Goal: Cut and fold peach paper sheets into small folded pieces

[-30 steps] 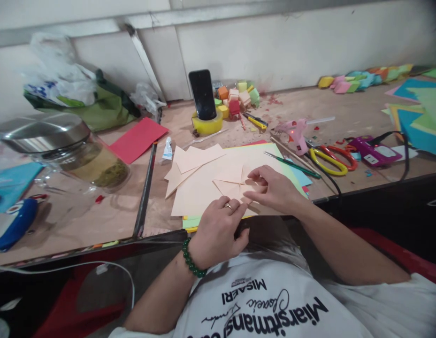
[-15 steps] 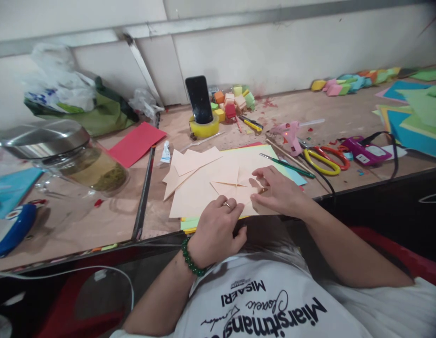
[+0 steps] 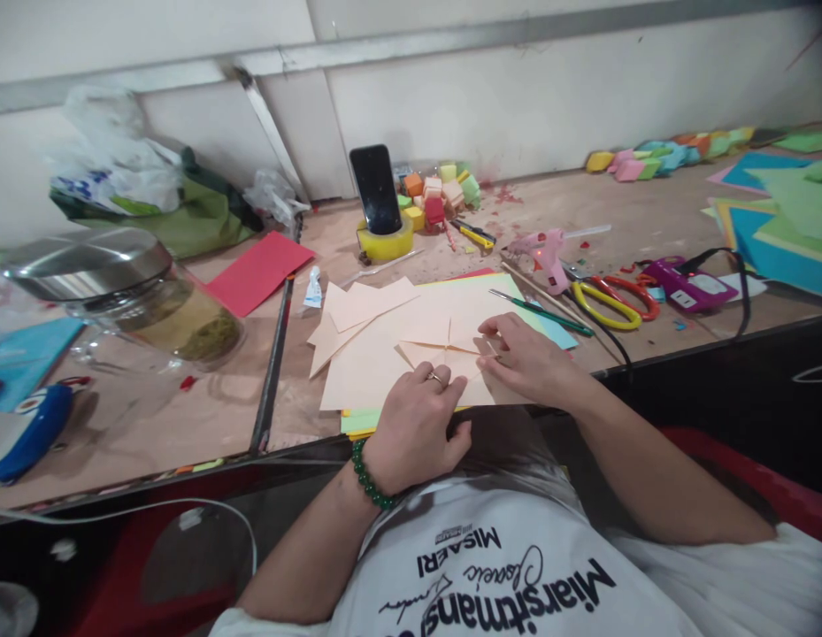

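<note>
Head view: The folded peach paper (image 3: 424,330) lies on a stack of sheets (image 3: 350,380) at the front of the tabletop (image 3: 204,411), the stack apparently serving as backing. The left hand (image 3: 417,425) presses fingers on the paper's near side, seemingly to steady it; its grip is open. The right hand (image 3: 533,361) is at the paper's right corner; whether its grip pinches cannot be told. A phone (image 3: 375,190) stands in a yellow tape roll (image 3: 387,246), presumably for support. Surface brown, stained, scrap-strewn; pale wall (image 3: 549,106) behind.
</note>
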`<state>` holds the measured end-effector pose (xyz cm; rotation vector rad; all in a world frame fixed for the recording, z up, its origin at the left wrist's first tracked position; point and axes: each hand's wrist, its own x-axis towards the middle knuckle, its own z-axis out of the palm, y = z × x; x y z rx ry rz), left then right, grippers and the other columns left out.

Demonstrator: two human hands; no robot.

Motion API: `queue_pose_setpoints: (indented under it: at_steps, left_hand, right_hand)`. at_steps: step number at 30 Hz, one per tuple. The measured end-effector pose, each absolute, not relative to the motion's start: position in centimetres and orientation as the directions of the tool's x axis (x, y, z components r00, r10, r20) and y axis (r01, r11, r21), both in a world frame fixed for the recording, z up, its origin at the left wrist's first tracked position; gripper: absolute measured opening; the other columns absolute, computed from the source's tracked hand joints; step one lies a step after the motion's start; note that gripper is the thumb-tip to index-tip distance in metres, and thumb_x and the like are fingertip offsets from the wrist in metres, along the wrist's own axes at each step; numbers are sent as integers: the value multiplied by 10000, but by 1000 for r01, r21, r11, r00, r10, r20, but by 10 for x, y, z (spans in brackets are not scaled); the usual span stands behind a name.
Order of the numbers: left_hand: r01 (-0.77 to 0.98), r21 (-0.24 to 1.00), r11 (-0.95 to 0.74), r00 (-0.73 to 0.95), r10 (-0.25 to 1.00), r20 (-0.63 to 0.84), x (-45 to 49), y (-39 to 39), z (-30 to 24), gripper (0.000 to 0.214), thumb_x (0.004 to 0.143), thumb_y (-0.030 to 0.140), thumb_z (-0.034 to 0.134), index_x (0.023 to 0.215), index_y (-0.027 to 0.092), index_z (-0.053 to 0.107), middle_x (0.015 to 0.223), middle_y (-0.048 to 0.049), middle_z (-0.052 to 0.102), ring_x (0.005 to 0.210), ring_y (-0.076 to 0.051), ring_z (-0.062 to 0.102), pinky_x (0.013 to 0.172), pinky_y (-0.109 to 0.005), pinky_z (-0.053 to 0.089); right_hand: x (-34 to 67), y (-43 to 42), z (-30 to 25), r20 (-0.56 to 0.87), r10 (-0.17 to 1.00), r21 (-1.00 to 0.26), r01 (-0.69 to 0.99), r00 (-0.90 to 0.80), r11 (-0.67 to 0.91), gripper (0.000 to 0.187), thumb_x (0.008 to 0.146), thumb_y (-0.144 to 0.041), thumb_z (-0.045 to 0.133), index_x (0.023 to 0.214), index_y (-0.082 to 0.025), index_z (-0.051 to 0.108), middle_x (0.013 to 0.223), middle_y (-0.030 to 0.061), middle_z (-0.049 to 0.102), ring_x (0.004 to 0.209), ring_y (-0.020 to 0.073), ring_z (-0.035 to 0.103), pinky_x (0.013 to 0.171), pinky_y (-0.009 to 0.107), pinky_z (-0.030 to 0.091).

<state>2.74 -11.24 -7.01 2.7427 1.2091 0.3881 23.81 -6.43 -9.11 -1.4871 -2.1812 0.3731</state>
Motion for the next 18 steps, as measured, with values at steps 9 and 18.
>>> queue_pose_setpoints:
  at_steps: [9, 18]
  left_hand:
    - [723, 192, -663, 645, 748, 155, 28, -113, -70, 315, 805, 263, 578, 1087, 128, 619, 950, -119, 624, 941, -290, 553, 771, -430, 515]
    - [747, 158, -645, 631, 764, 133, 31, -114, -70, 381, 827, 334, 612, 1164, 157, 605, 996, -112, 615, 979, -287, 550, 806, -418, 507]
  right_hand:
    - [252, -62, -97, 276, 911, -472, 782, -307, 407, 230, 825, -269, 547, 1046, -213, 519, 1003, 100, 616, 790, 213, 619, 655, 341, 510]
    - [268, -70, -97, 424, 799, -386, 713, -426, 585, 254, 886, -139, 477, 1081, -212, 624, 960, 73, 642, 769, 171, 607, 677, 299, 522]
